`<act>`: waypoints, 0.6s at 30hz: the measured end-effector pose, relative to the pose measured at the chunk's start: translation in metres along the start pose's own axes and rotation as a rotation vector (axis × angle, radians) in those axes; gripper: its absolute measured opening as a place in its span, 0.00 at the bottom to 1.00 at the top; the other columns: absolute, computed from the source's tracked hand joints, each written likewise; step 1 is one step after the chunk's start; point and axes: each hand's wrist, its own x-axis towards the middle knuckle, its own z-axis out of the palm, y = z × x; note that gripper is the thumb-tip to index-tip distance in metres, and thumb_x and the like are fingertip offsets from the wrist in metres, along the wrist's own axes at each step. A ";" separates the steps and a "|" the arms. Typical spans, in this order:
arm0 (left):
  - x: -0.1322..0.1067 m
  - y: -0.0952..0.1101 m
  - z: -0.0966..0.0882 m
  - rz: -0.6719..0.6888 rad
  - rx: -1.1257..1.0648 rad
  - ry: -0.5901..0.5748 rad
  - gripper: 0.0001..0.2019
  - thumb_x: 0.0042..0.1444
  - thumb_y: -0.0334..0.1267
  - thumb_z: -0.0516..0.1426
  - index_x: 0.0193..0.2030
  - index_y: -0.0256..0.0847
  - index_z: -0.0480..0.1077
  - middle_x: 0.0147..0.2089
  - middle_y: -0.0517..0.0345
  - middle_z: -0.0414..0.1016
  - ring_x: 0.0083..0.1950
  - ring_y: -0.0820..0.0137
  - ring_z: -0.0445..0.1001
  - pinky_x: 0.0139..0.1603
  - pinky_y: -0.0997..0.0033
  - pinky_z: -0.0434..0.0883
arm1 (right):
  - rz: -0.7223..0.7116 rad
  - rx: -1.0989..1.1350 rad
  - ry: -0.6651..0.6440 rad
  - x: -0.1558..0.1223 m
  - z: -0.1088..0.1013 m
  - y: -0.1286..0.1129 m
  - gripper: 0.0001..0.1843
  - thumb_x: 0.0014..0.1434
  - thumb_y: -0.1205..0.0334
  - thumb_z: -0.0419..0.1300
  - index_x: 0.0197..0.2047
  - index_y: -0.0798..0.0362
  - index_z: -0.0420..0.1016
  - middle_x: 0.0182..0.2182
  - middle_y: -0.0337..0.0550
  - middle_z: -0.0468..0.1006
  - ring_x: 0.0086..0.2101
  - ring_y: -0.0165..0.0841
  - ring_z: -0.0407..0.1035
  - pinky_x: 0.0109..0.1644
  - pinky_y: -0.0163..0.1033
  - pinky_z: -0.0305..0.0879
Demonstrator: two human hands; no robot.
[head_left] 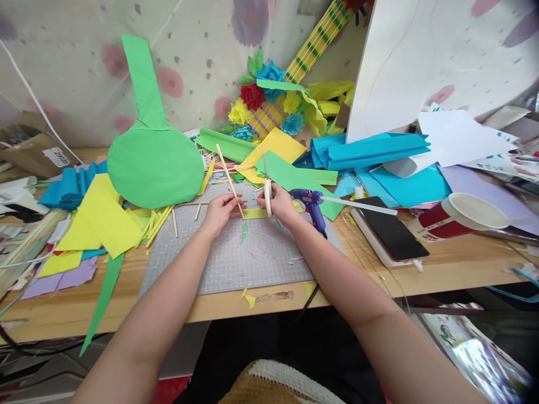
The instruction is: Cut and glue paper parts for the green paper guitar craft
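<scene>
We see the left hand (219,210) over the far edge of a grey gridded cutting mat (252,258). Its fingers pinch the lower end of a thin, pale wooden stick (228,173), which slants up and away to the left. Just beside it, the right hand (281,203) has its fingers curled around the beige looped handle of what look like scissors (266,191), their slim blades pointing upward. Between the two hands a narrow yellow paper strip (255,213) lies flat on the mat, touching the stick's lower end.

Just right of the right hand rests a blue glue gun (310,203) with a long white glue rod in its back. A large, smooth green paper cutout (154,163), round-bodied with a long neck, leans against the spotted wall behind. More loose sticks (160,223) lie among yellow paper sheets to the left. Folded blue crepe paper (366,148), crinkly paper flowers (261,106), a dark glossy tablet (389,230) and a tipped red paper cup (458,216) crowd the wooden table (455,264).
</scene>
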 end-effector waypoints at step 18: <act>0.002 -0.015 -0.003 0.062 0.158 -0.190 0.18 0.37 0.41 0.64 0.37 0.36 0.74 0.37 0.52 0.77 0.35 0.69 0.74 0.43 0.64 0.71 | -0.028 0.189 -0.150 0.003 0.018 0.018 0.21 0.36 0.61 0.66 0.33 0.53 0.62 0.28 0.36 0.73 0.31 0.31 0.68 0.38 0.41 0.66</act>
